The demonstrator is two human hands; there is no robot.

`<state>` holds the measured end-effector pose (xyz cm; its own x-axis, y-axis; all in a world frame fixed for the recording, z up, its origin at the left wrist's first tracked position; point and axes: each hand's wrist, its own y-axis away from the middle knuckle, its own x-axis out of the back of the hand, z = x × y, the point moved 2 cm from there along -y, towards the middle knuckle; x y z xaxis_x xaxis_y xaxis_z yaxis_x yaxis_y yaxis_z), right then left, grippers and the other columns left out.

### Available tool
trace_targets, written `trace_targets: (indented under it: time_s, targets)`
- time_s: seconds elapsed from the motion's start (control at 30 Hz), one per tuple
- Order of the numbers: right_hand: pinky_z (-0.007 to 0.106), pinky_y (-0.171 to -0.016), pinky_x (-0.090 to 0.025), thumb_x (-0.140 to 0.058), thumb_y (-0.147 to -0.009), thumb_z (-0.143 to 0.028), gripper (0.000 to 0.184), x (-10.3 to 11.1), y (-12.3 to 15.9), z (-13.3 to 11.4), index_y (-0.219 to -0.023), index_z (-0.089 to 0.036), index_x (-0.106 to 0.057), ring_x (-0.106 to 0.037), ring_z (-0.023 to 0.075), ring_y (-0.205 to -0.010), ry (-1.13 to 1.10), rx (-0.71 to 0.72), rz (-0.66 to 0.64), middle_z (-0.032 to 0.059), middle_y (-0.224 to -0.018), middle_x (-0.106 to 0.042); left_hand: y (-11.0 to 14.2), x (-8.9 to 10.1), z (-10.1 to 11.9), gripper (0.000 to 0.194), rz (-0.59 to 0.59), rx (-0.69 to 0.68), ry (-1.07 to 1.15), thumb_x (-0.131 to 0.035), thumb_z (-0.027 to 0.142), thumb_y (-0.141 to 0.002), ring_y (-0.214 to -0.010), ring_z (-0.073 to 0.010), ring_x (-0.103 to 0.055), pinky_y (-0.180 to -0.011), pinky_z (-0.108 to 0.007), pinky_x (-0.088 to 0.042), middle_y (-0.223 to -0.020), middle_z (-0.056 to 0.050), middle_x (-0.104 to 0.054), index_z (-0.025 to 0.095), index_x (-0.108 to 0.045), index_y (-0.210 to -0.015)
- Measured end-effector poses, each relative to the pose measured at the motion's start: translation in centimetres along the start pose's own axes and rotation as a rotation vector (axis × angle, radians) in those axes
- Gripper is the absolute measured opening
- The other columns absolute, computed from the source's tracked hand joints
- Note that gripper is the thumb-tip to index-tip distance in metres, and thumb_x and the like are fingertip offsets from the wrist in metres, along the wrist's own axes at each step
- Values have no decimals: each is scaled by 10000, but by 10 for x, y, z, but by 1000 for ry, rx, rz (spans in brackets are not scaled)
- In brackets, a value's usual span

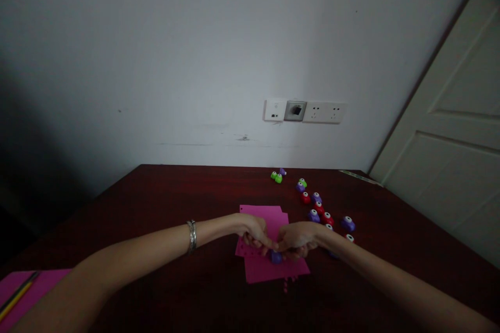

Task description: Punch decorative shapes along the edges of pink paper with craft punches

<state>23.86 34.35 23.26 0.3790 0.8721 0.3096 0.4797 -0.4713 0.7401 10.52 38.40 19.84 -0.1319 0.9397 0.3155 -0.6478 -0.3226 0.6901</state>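
My left hand (257, 232) and my right hand (297, 239) meet over pink paper sheets. Their fingers are curled, and the thumbs come together at the top of a small purple hole punch (276, 257). Both hands grip this punch, which sits at the edge of the paper and is partly covered by them. The upper pink sheet (261, 211) overlaps a lower pink sheet (260, 272), and small holes show along the edges. Tiny pink paper bits (285, 285) lie just below the lower sheet.
Several eye-topped punches in purple, red (305, 198) and green (278, 178) are scattered to the right and back of the dark red table (187, 187). Pencils (19, 294) rest on pink paper at the lower left. Wall sockets (323, 112) are behind.
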Motion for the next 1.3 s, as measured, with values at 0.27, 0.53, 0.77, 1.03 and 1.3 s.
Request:
trace_targets:
  time_s: [0.27,0.53,0.77,1.03,1.3]
  targets:
    - [174,-318,-192,-458,-782,-409,327,-2,2,17,-566,-166,-496,-295,42,-323,29,96,114,-53,-425,-405,17,7,19,397,79,-80,-68,-669,550,-562,-328,-49,-267,-344,-211,-161,-380,33,-392,164,-603,-500]
    - [194,-336,-228,-450,-722,-622,502,-13,11,30,-499,-172,-427,-341,60,-345,80,163,505,-41,-399,-387,32,73,2,259,735,-144,-392,-652,408,-593,-546,-100,-503,-503,-203,-337,-609,-4,-585,158,-636,-657]
    - [235,-417,-203,-468,-710,-627,484,-29,19,33,-546,-172,-477,-385,89,-444,228,114,828,-7,-492,-467,38,74,-30,604,809,-17,-521,-685,539,-516,-870,-232,-515,-686,-263,-373,-957,-105,-575,139,-583,-957]
    - [287,-540,-349,-389,-731,-657,519,-58,15,19,-737,-183,-602,-607,265,-707,479,-9,969,111,-755,-641,29,70,-47,666,716,-13,-495,-700,556,-481,-873,-230,-491,-657,-254,-359,-926,-71,-542,164,-518,-988]
    - [294,-587,-400,-409,-812,-458,340,-68,11,15,-838,-187,-613,-634,253,-733,527,18,1017,95,-798,-673,28,73,-48,532,685,-74,-413,-716,489,-473,-704,-152,-506,-572,-217,-339,-794,-18,-563,143,-566,-849]
